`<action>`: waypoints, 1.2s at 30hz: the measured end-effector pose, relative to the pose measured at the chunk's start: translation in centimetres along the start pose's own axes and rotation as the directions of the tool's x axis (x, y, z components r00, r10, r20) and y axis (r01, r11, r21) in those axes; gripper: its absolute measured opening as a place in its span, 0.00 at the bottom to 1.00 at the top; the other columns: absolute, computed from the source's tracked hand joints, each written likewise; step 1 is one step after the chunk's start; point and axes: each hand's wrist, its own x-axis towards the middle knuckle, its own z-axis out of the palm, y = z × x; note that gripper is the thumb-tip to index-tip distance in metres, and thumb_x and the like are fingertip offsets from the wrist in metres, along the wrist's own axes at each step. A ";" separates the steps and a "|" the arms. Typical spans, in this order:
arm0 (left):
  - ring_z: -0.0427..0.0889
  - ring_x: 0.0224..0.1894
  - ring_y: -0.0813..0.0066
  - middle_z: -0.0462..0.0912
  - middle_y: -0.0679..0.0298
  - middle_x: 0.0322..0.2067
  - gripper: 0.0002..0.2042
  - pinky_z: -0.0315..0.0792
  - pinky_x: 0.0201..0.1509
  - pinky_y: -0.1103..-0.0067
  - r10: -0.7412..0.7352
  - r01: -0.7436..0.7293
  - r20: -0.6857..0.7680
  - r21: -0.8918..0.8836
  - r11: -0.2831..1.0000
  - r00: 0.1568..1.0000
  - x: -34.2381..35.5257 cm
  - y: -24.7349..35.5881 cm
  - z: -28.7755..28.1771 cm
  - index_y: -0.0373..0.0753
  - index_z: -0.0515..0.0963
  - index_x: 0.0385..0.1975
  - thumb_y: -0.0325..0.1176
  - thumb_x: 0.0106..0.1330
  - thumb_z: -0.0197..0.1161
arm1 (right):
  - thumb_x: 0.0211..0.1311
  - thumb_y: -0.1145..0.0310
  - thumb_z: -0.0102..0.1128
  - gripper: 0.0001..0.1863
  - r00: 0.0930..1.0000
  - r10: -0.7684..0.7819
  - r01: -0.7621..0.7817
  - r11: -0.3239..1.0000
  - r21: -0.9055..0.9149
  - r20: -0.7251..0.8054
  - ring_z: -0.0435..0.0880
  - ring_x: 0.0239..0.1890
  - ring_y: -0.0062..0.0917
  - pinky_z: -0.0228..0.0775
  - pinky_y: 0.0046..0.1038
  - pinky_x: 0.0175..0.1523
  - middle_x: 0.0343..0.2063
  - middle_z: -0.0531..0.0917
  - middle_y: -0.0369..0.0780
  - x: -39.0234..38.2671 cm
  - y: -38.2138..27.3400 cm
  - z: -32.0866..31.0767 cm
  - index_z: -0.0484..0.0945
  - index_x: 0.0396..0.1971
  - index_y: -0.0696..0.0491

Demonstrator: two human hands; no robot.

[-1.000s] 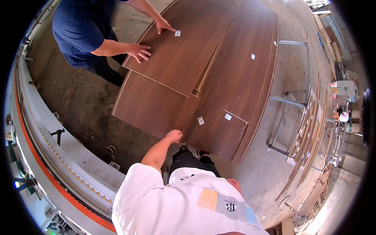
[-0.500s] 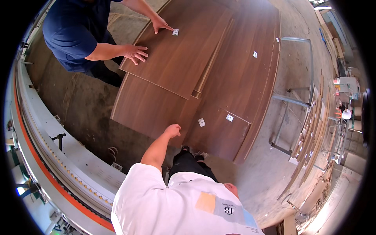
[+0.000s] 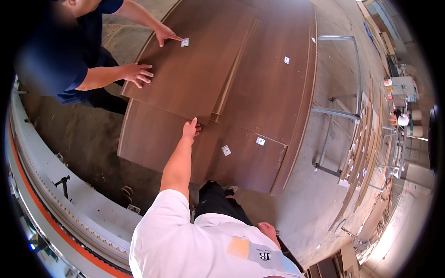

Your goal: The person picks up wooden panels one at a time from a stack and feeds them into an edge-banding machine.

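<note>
My left hand (image 3: 191,128) reaches forward to the near edge of a brown wood-grain board (image 3: 185,60). Its thumb lies over that edge and the fingers are curled in against it. This board rests on another brown board (image 3: 150,134), whose near part sticks out toward me. Beside my right hip, my right hand (image 3: 268,229) hangs with the fingers curled, partly hidden by my white shirt; what it holds, if anything, does not show. A co-worker's one hand (image 3: 138,74) lies spread on the upper board, while the other hand (image 3: 166,34) points at a white label (image 3: 185,42).
More brown boards (image 3: 273,102) with small white labels lie to the right. A grey metal frame (image 3: 359,78) stands beyond them, with long strips (image 3: 359,153) farther right. At left runs a long machine (image 3: 83,204) with an orange stripe.
My left hand has moved forward from above the lower board to the upper board's near edge. The view has shifted, while the co-worker's hands stay in nearly the same places on the board.
</note>
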 end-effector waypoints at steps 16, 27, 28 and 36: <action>0.78 0.21 0.77 0.82 0.63 0.24 0.06 0.73 0.24 0.78 -0.082 -0.172 0.410 0.544 0.821 0.909 -7.5 -8.3 2.6 0.38 0.78 0.33 0.32 0.68 0.57 | 0.64 0.52 0.66 0.19 0.996 -0.021 0.019 0.999 -0.026 -0.082 0.85 0.33 0.19 0.78 0.25 0.42 0.32 0.88 0.36 -0.5 3.2 -0.8 0.86 0.43 0.52; 0.84 0.28 0.74 0.86 0.60 0.30 0.13 0.78 0.30 0.75 -0.275 -0.148 0.442 0.713 0.685 0.854 -19.2 -17.4 -2.9 0.34 0.82 0.43 0.36 0.65 0.63 | 0.62 0.59 0.66 0.16 0.975 -0.221 0.221 0.962 -0.161 0.014 0.86 0.33 0.23 0.78 0.29 0.40 0.32 0.88 0.38 3.3 -1.5 -3.7 0.87 0.41 0.55; 0.83 0.28 0.74 0.86 0.61 0.30 0.13 0.78 0.30 0.76 -0.243 -0.156 0.427 0.710 0.687 0.871 -19.3 -17.9 -4.0 0.34 0.82 0.42 0.36 0.65 0.62 | 0.61 0.59 0.65 0.16 0.966 -0.255 0.258 0.957 -0.132 0.034 0.86 0.33 0.24 0.78 0.30 0.40 0.32 0.88 0.38 3.6 -2.4 -4.0 0.87 0.41 0.55; 0.82 0.26 0.75 0.85 0.63 0.28 0.11 0.76 0.29 0.75 0.035 -0.083 0.088 0.632 0.770 0.995 -25.0 -14.7 -7.6 0.38 0.82 0.40 0.36 0.64 0.59 | 0.65 0.64 0.64 0.12 0.893 -0.387 0.434 0.875 -0.216 0.228 0.82 0.25 0.22 0.75 0.26 0.31 0.28 0.87 0.39 10.1 -6.9 -7.2 0.87 0.37 0.57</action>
